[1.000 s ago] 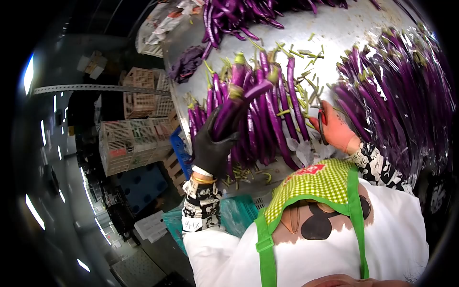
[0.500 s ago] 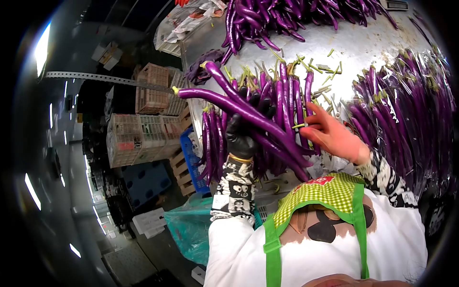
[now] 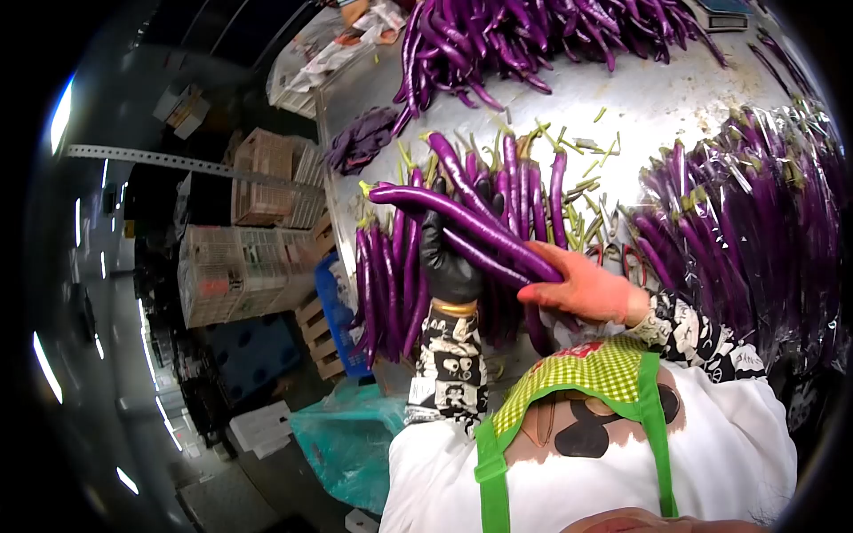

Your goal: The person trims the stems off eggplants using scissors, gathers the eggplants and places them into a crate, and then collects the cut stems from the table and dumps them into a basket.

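Cradling the long eggplants [image 3: 458,213] mid-length in the left grip [image 3: 451,266] above the loose row [image 3: 386,293], clasping their bottom ends in the right grip [image 3: 591,289], presumably to keep them together.

The front eggplant [image 3: 462,218] is showing glossy, deep purple skin and is curving gently, its pale green stem end pointing to the upper left, its body sloping down to the right. The second eggplant [image 3: 455,169], equally glossy, is slanting more steeply and passing behind the first. Both are being held above the eggplant row [image 3: 384,289]. A further purple length [image 3: 484,258] is showing just below; its origin is proving unclear.
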Tool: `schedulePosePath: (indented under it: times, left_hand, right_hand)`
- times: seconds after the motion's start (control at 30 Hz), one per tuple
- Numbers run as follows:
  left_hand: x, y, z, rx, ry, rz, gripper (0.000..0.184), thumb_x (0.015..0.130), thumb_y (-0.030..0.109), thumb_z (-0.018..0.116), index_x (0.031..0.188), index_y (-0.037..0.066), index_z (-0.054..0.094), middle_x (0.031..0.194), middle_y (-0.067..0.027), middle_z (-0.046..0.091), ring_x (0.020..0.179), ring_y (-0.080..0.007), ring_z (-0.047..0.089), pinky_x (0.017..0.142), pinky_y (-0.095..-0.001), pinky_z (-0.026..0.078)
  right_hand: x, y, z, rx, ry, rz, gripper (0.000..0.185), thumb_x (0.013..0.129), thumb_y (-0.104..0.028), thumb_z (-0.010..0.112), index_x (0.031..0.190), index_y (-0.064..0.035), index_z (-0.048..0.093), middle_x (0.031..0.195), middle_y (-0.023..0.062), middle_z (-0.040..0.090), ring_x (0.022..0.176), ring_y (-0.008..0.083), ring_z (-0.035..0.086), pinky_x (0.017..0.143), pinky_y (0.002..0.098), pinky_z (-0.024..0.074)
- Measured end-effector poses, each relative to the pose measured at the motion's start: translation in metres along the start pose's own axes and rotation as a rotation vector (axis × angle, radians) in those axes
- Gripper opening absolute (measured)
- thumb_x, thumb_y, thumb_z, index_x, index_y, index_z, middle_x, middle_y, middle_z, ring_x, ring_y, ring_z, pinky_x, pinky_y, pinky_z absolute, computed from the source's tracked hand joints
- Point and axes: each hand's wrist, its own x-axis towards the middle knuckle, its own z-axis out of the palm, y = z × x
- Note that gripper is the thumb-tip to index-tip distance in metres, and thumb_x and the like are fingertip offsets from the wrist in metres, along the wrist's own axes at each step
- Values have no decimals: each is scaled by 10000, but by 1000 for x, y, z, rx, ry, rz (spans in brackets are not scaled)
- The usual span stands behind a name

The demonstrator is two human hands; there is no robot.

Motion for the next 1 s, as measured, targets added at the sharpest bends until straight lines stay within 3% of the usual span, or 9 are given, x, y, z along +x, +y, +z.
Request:
schedulePosePath:
  times: [0.17, 0.3, 0.43, 0.63, 0.67, 0.8, 0.87, 0.9, 1.0]
  left_hand:
    - [15, 8, 2, -369, 63, -22, 651, 990, 338, 561, 1543, 102, 311, 1538, -170, 416, 1405, -382, 400, 1207, -552, 249]
    - [32, -11, 41, 686, -6, 136, 795, 971, 491, 566, 1565, 81, 232, 1529, -143, 405, 1382, -301, 426, 1175, -444, 298]
    - [10, 11, 22, 873, 100, 78, 727, 993, 434, 552, 1553, 78, 254, 1448, -175, 476, 1321, -342, 495, 1133, -471, 373]
    - [-55, 29, 8, 1146, 519, 186, 618, 1030, 388, 501, 1508, 36, 331, 1362, -194, 544, 1267, -349, 542, 1098, -463, 426]
    - [-60, 28, 5, 1204, 560, 198, 590, 1035, 360, 497, 1501, 32, 342, 1359, -194, 547, 1256, -342, 550, 1090, -448, 435]
    - [-62, 6, -7, 1322, 660, 244, 519, 997, 143, 570, 1467, 4, 402, 1349, -184, 564, 1261, -274, 552, 1051, -362, 452]
    - [-62, -7, -16, 1467, 627, 289, 560, 942, 81, 646, 1452, -10, 434, 1359, -186, 557, 1247, -244, 549, 1054, -358, 433]
    - [-60, -8, -21, 1715, 591, 323, 584, 928, 98, 664, 1453, -11, 432, 1362, -194, 553, 1244, -267, 548, 1062, -374, 423]
    - [-60, -5, -21, 2627, 455, 429, 725, 848, 218, 750, 1453, -17, 427, 1369, -253, 532, 1239, -394, 532, 1080, -461, 394]
  right_hand:
    - [15, -5, 5, -25, 110, -228, 816, 830, -121, 789, 1480, 61, 331, 1315, 136, 560, 1060, 124, 571, 944, 280, 480]
    - [63, -26, -25, -121, 359, -463, 763, 851, -150, 768, 1476, 31, 370, 1166, 91, 609, 977, 128, 598, 894, 276, 500]
    - [134, -96, -97, -284, 690, -816, 863, 807, -267, 823, 1464, 64, 371, 1267, 190, 622, 1107, 211, 623, 975, 335, 501]
    - [189, -223, -237, -654, 929, -872, 720, 843, -245, 746, 1401, 90, 438, 1251, 194, 650, 1138, 218, 635, 976, 315, 505]
    - [192, -222, -240, -562, 943, -839, 530, 741, -261, 730, 1192, -32, 574, 1079, 230, 669, 1009, 351, 658, 898, 417, 509]
    - [244, -237, -350, -1029, 1176, -727, 666, 725, -253, 702, 1315, 7, 536, 1167, 249, 655, 1145, 374, 618, 992, 403, 477]
    - [221, -254, -337, -1117, 1132, -361, 676, 733, -309, 672, 1340, -39, 547, 1247, 256, 621, 1187, 374, 596, 1028, 430, 460]
    - [205, -258, -315, -1145, 1146, -166, 666, 735, -335, 665, 1330, -55, 562, 1252, 253, 615, 1179, 378, 596, 1024, 450, 460]
    - [221, -205, -299, -1304, 1252, -444, 591, 790, -358, 650, 1299, -63, 590, 1261, 213, 590, 1219, 388, 544, 1017, 484, 449]
